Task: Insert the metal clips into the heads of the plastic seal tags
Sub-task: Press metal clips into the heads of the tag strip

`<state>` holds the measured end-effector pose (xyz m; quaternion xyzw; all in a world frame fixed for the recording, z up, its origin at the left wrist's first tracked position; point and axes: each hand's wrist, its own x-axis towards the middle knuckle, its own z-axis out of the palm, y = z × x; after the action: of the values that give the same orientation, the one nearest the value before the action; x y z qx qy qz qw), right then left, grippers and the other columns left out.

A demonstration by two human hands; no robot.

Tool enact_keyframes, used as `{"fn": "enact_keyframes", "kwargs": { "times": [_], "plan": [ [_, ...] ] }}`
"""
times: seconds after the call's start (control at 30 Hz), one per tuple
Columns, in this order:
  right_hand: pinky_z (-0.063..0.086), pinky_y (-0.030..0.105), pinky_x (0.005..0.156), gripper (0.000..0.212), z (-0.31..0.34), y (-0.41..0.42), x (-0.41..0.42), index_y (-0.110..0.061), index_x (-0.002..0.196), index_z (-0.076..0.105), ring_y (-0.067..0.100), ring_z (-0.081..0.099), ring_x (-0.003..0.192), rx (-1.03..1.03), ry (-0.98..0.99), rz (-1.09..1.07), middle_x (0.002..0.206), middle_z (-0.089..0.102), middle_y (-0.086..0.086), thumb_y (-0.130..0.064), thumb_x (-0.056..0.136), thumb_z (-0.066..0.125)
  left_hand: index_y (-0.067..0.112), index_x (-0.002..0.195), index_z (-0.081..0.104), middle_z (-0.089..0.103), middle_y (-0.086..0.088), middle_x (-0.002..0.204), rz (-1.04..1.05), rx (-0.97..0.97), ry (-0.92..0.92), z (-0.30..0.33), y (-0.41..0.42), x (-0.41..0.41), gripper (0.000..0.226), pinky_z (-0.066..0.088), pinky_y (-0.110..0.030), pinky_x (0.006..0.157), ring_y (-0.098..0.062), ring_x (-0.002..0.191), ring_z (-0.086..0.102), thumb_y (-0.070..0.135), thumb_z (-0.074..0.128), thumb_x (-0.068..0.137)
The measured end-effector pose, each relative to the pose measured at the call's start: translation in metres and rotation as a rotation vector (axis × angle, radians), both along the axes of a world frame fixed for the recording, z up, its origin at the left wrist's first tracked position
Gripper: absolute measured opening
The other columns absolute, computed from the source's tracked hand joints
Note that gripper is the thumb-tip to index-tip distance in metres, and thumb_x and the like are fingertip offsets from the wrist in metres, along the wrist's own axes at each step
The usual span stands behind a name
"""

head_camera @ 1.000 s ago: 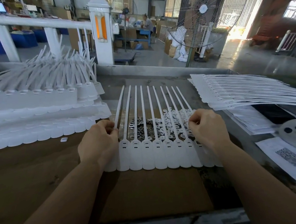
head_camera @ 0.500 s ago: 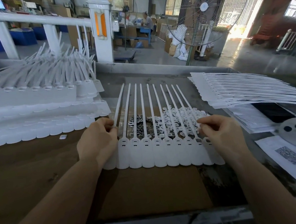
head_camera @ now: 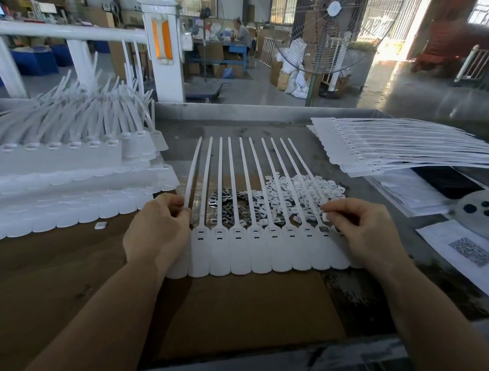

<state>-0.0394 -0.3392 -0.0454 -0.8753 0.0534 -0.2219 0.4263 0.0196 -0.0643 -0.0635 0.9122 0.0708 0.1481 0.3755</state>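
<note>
At the centre of the frame a joined strip of white seal tags (head_camera: 259, 248) lies flat on a cardboard sheet (head_camera: 246, 309), its tails fanning toward the top of the frame over a heap of metal clips (head_camera: 230, 206) and small white plastic pieces (head_camera: 304, 187). The left hand (head_camera: 157, 235) sits at the strip's left end, thumb and fingers curled together around the leftmost tail. The right hand (head_camera: 359, 229), at the strip's right end, has its fingers curled and pinches a small white piece (head_camera: 325, 216) between thumb and fingertips just above the rightmost tag heads; more tag stacks lie at mid left (head_camera: 63, 180) and upper right (head_camera: 403, 151).
</note>
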Motion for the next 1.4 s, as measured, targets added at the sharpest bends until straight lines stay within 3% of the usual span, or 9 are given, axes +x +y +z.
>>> {"fn": "enact_keyframes", "kwargs": {
  "times": [0.33, 0.5, 0.6, 0.7, 0.9, 1.13, 1.27, 1.4],
  "plan": [
    [0.043, 0.016, 0.069, 0.015, -0.003, 0.0, -0.002, -0.019, 0.081, 0.069, 0.005, 0.061, 0.077, -0.036, 0.003, -0.012, 0.078, 0.066, -0.01, -0.005, 0.085, 0.063, 0.026, 0.115, 0.061, 0.062, 0.01, 0.095, -0.014, -0.006, -0.001, 0.0, 0.001, -0.003, 0.024, 0.037, -0.024, 0.058, -0.009, 0.082, 0.052, 0.029, 0.055, 0.092],
    [0.039, 0.017, 0.07, 0.023, -0.006, 0.001, -0.003, -0.021, 0.092, 0.069, 0.005, 0.054, 0.075, -0.105, -0.005, 0.033, 0.094, 0.066, -0.004, -0.003, 0.09, 0.055, 0.026, 0.115, 0.061, 0.063, 0.009, 0.094, -0.017, -0.013, 0.003, 0.001, 0.002, -0.004, 0.024, 0.041, -0.027, 0.064, -0.011, 0.083, 0.054, 0.029, 0.056, 0.092],
    [0.037, 0.011, 0.064, 0.021, -0.007, 0.002, -0.003, -0.022, 0.09, 0.068, -0.001, 0.051, 0.07, -0.136, -0.004, 0.025, 0.094, 0.065, -0.005, -0.005, 0.091, 0.055, 0.026, 0.115, 0.061, 0.066, 0.007, 0.099, -0.018, -0.012, 0.005, 0.001, 0.002, -0.004, 0.024, 0.04, -0.027, 0.062, -0.01, 0.083, 0.053, 0.029, 0.056, 0.092],
    [0.04, 0.006, 0.068, 0.016, -0.006, 0.002, -0.003, -0.022, 0.087, 0.066, 0.003, 0.059, 0.08, -0.118, -0.005, 0.007, 0.088, 0.066, -0.008, -0.008, 0.089, 0.06, 0.025, 0.116, 0.061, 0.067, 0.005, 0.102, -0.02, -0.013, 0.008, 0.001, 0.002, -0.003, 0.024, 0.04, -0.026, 0.06, -0.011, 0.084, 0.054, 0.028, 0.056, 0.092],
    [0.048, 0.026, 0.081, 0.011, 0.0, 0.003, -0.005, -0.018, 0.081, 0.069, 0.01, 0.063, 0.082, -0.045, 0.023, -0.031, 0.082, 0.068, -0.008, -0.008, 0.083, 0.067, 0.025, 0.117, 0.061, 0.067, 0.004, 0.104, -0.025, -0.016, 0.015, 0.002, 0.001, -0.004, 0.025, 0.044, -0.029, 0.068, -0.012, 0.085, 0.054, 0.028, 0.056, 0.092],
    [0.041, 0.013, 0.064, 0.006, 0.004, 0.003, -0.006, -0.015, 0.079, 0.07, 0.006, 0.057, 0.077, -0.019, 0.121, -0.073, 0.086, 0.065, -0.002, -0.009, 0.082, 0.068, 0.024, 0.116, 0.061, 0.066, 0.004, 0.101, -0.019, -0.021, 0.015, 0.002, 0.001, -0.005, 0.025, 0.043, -0.028, 0.067, -0.013, 0.083, 0.055, 0.028, 0.056, 0.092],
    [0.041, 0.016, 0.062, 0.004, 0.005, 0.003, -0.006, -0.009, 0.082, 0.072, 0.008, 0.056, 0.075, 0.007, 0.16, -0.064, 0.089, 0.064, 0.001, -0.008, 0.081, 0.069, 0.024, 0.117, 0.06, 0.067, 0.003, 0.103, -0.02, -0.021, 0.012, 0.001, 0.0, -0.004, 0.025, 0.045, -0.029, 0.069, -0.013, 0.084, 0.055, 0.028, 0.056, 0.092],
    [0.038, 0.018, 0.059, 0.004, 0.006, 0.003, -0.006, -0.009, 0.08, 0.073, 0.009, 0.055, 0.071, 0.051, 0.185, -0.049, 0.086, 0.065, 0.002, -0.008, 0.08, 0.069, 0.025, 0.114, 0.062, 0.059, 0.01, 0.087, -0.003, -0.032, 0.0, -0.001, 0.001, -0.004, 0.023, 0.04, -0.027, 0.065, -0.012, 0.08, 0.053, 0.026, 0.057, 0.092]
  ]
}}
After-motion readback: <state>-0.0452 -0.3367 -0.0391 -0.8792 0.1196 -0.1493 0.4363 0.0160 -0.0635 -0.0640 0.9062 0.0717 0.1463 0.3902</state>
